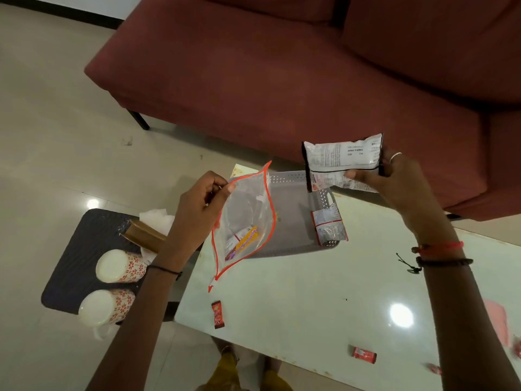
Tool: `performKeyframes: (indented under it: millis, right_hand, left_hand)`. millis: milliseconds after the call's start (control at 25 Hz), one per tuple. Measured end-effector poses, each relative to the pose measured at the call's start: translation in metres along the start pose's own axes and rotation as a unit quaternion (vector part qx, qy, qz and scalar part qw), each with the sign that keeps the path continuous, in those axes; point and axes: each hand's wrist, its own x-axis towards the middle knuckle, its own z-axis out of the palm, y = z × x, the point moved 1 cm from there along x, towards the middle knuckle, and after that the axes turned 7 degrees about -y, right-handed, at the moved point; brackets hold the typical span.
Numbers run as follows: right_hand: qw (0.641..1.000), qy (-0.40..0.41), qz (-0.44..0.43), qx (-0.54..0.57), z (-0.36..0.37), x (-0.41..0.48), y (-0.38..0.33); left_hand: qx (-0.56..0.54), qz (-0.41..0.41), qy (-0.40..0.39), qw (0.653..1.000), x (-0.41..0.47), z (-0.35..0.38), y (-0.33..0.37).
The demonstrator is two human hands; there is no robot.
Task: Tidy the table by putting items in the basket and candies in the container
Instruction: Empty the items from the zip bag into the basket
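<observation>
Here, left hand (197, 210) lifted above the bench (310, 292), fingers (229, 188) pinching the rim of the clear orange-edged pouch (244, 218) so it hangs open, one wrapped piece already at its bottom; right hand (394, 182) raised over the grey basket (284, 210), fingers pinching a white snack packet (342, 158), probably bound for the basket, where another packet (328, 224) leans on the wall; red candies (217, 314) loose on the bench; print on packets too blurred to read.
</observation>
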Motion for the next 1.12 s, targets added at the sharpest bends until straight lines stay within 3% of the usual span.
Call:
performKeyframes:
  millis: [120,240,480,1120]
  right_hand:
    - [0.995,0.04,0.086,-0.042,0.012,0.05,0.067]
    - [0.981,0.025,0.16,-0.107,0.032,0.092,0.119]
    - [0.964,0.014,0.223,-0.145,0.065,0.141,0.17]
    - [0.919,0.022,0.233,-0.318,0.07,0.157,0.187]
  left_hand:
    - [0.0,0.006,-0.001,1.0,0.005,-0.001,0.001]
    - [-0.006,0.011,0.002,1.0,0.012,-0.001,0.003]
    - [-0.009,0.026,0.007,1.0,0.027,0.001,0.001]
    - [-0.037,0.02,-0.017,0.999,0.037,0.009,-0.006]
